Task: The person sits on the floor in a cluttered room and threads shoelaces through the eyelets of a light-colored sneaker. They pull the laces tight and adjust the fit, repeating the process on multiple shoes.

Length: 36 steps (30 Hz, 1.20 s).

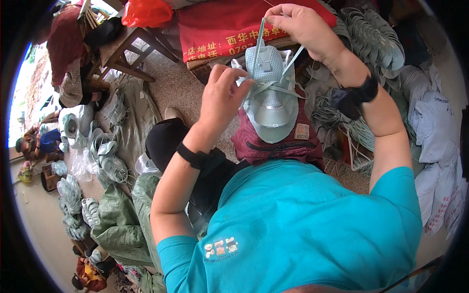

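Observation:
A pale mint sneaker upper [273, 115] rests in front of me, its toe toward my body and its tongue [266, 61] pointing away. Mint shoelaces [272, 87] cross over its throat. My right hand [310, 34] is raised beyond the upper at the right, finger and thumb pinched on a shoelace that rises in a loop. At the upper's left eyelet edge, the fingertips of my left hand [222, 93] are closed on the lace; the exact grip is partly hidden. Under the toe lies a maroon cloth [305, 139] across my lap.
A wooden bench edge [198, 66] with a red printed sheet [210, 29] stands just ahead. Bundled mint shoe parts [376, 41] and white sacks [435, 122] crowd the right. To the left are a wooden stool [129, 51], green sacks [119, 222] and people farther off.

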### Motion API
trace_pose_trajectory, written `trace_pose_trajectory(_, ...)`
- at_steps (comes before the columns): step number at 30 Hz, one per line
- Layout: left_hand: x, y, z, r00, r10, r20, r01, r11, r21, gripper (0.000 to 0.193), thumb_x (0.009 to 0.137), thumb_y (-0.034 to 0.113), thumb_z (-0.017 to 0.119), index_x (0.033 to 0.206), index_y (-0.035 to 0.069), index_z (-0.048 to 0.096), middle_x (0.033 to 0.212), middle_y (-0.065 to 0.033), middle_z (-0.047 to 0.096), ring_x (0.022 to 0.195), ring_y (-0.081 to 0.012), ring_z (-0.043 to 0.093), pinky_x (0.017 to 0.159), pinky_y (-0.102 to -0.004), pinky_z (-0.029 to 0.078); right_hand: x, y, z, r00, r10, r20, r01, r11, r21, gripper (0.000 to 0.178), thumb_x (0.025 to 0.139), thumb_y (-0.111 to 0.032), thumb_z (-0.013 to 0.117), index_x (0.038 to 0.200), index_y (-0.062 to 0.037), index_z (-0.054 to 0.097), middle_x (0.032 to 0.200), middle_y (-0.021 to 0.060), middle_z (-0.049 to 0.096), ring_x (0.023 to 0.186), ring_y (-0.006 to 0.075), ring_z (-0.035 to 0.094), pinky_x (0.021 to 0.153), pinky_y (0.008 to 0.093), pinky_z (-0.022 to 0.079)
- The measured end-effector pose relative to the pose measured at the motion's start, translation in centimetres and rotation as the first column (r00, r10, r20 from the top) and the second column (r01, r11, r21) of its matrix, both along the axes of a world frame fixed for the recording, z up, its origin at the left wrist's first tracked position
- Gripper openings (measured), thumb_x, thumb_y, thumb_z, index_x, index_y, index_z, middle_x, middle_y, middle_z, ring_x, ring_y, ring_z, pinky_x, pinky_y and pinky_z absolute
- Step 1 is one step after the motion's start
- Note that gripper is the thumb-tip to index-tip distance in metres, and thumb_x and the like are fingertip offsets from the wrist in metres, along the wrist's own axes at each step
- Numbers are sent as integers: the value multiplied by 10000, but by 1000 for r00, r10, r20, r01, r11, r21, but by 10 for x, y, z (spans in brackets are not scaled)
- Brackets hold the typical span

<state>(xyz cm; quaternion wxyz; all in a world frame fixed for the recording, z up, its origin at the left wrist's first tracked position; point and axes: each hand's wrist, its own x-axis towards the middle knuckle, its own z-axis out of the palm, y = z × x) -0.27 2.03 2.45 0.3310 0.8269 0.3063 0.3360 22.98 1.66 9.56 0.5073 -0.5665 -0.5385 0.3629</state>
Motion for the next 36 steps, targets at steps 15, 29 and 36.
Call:
trace_pose_trajectory(15,37,20,88,850,-405,337,525,711,-469,292,989,238,556,1187,40,640,818,23,612,709,-51,519,642,-199,415,6,-33,147,590,577,-565,-405,817,412,92,944,-145,587,927,-58,611,806,24,549,737,129,499,712,291,383)
trace_pose_trajectory(29,-71,78,6,710,331,622,305,651,-695,228,1015,230,446,969,51,580,767,-38,597,894,-246,634,902,-421,470,200,-51,13,414,277,-867,-340,931,135,122,983,-125,487,946,-47,572,791,71,617,689,185,615,657,306,546)
trace_pose_trajectory(36,5,-11,-15,962,92,257,76,813,-577,190,920,211,658,907,27,612,713,24,525,659,-79,528,583,-246,433,36,-74,-26,982,147,-116,-175,940,-293,190,867,-136,699,1023,-73,611,815,-58,574,689,7,494,579,185,405)
